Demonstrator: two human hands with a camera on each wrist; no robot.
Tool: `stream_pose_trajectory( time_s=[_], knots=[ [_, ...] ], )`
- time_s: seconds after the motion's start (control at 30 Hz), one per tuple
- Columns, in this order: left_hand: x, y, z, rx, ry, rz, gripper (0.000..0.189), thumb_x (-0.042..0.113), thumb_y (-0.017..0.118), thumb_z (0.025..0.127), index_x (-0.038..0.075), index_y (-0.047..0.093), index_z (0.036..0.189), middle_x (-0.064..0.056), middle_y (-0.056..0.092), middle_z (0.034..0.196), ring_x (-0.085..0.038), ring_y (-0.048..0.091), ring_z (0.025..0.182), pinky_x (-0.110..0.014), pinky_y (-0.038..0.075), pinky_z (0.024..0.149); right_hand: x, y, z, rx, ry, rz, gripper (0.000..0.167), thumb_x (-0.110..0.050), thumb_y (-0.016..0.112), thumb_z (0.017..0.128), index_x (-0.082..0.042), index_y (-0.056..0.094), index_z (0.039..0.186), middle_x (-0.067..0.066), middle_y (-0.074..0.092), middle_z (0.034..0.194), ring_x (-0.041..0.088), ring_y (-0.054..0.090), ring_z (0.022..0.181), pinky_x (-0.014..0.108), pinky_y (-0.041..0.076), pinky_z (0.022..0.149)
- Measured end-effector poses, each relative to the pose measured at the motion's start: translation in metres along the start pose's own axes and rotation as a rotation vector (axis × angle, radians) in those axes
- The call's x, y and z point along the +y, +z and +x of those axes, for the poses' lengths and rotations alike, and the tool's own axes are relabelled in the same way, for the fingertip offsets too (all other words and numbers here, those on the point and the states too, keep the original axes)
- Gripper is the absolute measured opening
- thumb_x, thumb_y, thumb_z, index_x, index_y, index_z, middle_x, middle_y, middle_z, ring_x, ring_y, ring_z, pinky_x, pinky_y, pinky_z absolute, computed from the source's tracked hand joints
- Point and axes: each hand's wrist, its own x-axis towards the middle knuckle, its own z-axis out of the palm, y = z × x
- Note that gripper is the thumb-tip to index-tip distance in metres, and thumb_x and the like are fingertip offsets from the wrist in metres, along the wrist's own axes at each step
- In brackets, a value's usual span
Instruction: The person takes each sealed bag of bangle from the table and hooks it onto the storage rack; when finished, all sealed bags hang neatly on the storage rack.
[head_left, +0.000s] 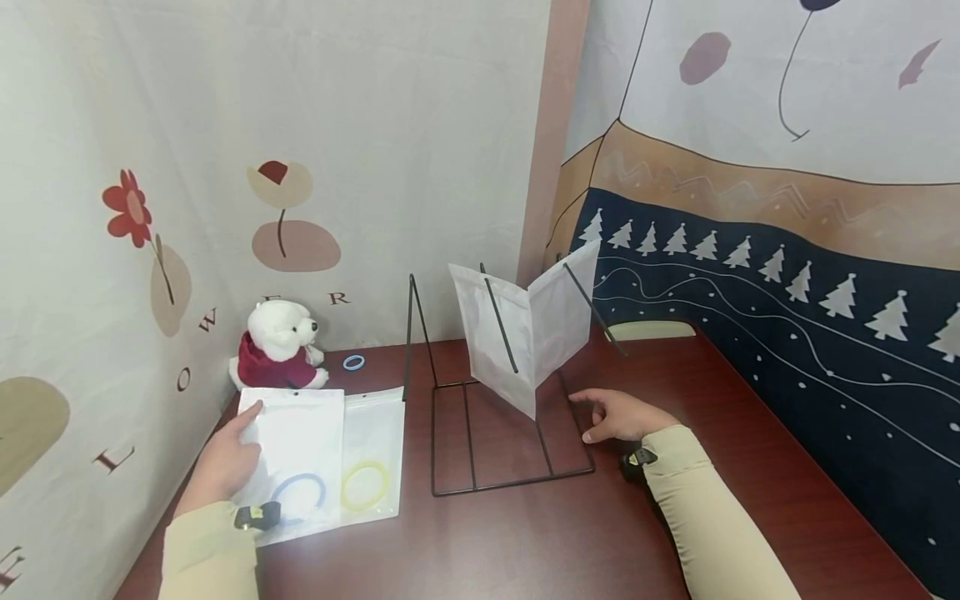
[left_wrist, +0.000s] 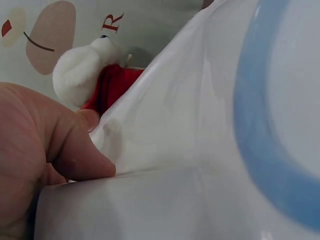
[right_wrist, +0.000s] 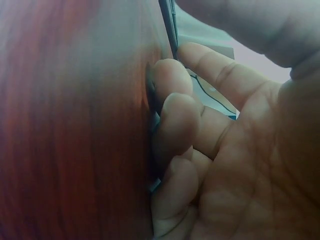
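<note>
My left hand [head_left: 223,462] pinches the left edge of a white zip bag [head_left: 296,442], thumb on top. A blue ring [head_left: 322,492] shows through its lower part. A second zip bag [head_left: 378,433] with a yellow ring [head_left: 365,486] lies side by side with it; whether they are joined I cannot tell. My right hand [head_left: 622,415] rests on the table beside the black wire rack [head_left: 513,485], fingers loosely curled, index fingertip at the rack's right wire. White panels [head_left: 498,333] stand in a V among the rack's upright wires; their contents are not visible.
A white toy bear [head_left: 277,329] in a red outfit sits behind the bags. A small blue ring [head_left: 353,362] lies near the back edge of the table. Behind the rack, a pale green flat object [head_left: 649,331] lies by the patterned cloth [head_left: 787,333].
</note>
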Motion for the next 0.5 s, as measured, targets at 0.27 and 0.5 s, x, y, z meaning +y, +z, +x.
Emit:
stream_pose_trajectory(
  time_s=[0.27,0.5],
  knots=[
    [0.01,-0.002,-0.005,0.044,0.018,-0.07,0.07,0.005,0.039,0.1,0.005,0.021,0.167,-0.036,0.005,0.17,-0.062,0.004,0.154,-0.083,0.014,0.117,0.0,0.0,0.0,0.0,-0.009,0.0,0.07,-0.009,0.087,0.083,-0.018,0.061,0.148,0.005,0.059,0.084,0.021,0.055,0.075,0.034,0.048,0.062],
    [0.017,0.0,-0.009,0.104,-0.019,-0.141,0.061,0.01,0.039,0.101,0.003,0.036,0.161,-0.033,0.011,0.171,-0.059,0.016,0.154,-0.079,0.027,0.116,-0.001,0.0,0.0,-0.002,-0.001,0.006,0.07,-0.009,0.087,0.083,-0.018,0.061,0.147,0.006,0.059,0.084,0.021,0.056,0.076,0.034,0.048,0.062]
  ],
)
